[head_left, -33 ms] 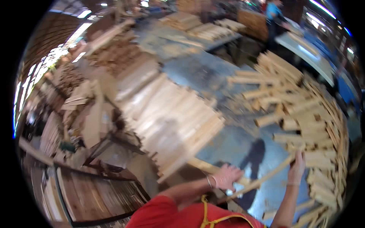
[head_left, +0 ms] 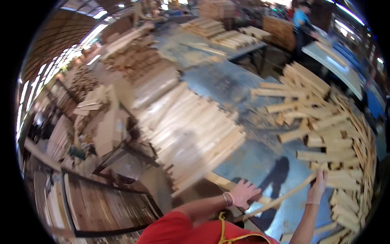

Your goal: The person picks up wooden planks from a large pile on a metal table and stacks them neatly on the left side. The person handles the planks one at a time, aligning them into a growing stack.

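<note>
My right hand [head_left: 317, 188], in a pale glove, grips the far end of a long thin wooden strip [head_left: 286, 196]. The strip slants down to the left, toward my body. My left hand [head_left: 243, 194], also gloved, has its fingers spread over a flat wooden board [head_left: 221, 181] at the near edge of the blue table [head_left: 239, 158]. Part of that board is hidden under the hand. To the left of it, a wide layer of pale wooden strips [head_left: 191, 130] lies side by side on the table.
Loose wooden pieces [head_left: 329, 122] are heaped along the right side. Farther back are stacked boards [head_left: 203, 26] and a person in a blue shirt [head_left: 300, 20] beside another table [head_left: 333, 61]. A metal-framed rack of boards [head_left: 105, 203] stands at the lower left.
The whole view has shifted slightly down and to the right. Both hands keep nearly the same places, the right one still on the strip.
</note>
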The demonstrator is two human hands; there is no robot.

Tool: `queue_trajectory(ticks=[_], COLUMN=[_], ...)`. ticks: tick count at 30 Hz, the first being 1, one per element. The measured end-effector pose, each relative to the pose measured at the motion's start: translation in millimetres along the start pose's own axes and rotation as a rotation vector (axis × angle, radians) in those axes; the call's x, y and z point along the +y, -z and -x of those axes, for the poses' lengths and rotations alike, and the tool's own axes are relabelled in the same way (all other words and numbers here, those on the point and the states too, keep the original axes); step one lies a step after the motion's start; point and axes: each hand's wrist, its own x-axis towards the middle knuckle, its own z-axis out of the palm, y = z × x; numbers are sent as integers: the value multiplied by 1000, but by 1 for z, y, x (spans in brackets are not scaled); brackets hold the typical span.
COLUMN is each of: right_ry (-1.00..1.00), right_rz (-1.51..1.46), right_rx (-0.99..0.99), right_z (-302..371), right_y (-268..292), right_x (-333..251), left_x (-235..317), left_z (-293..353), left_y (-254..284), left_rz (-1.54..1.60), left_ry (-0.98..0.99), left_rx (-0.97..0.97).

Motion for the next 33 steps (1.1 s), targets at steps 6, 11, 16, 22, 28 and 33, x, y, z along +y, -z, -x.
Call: queue_trajectory(ticks=[6, 11, 16, 22, 28, 33], right_ry=[-86, -131, -220, -514, -607, -493], right_rz=[-216, -147, -183, -310, 46, 170], right_rx=[69, 40, 139, 84, -240, -365], right_z=[-37, -66, -72, -67, -33, -46], right_y=[17, 33, 5, -41, -160, -210], right_x=[55, 83, 145, 200, 195, 247], left_x=[-67, -67, -129, -200, -151, -88], left_z=[24, -16, -38, -35, 18, 63], left_y=[-70, -21, -20, -69, -86, -59], left_rz=[-48, 116, 890, 568, 594, 535], left_ry=[171, 349, 360, 431, 508, 485], left_rx=[-5, 121, 407, 392, 208, 238])
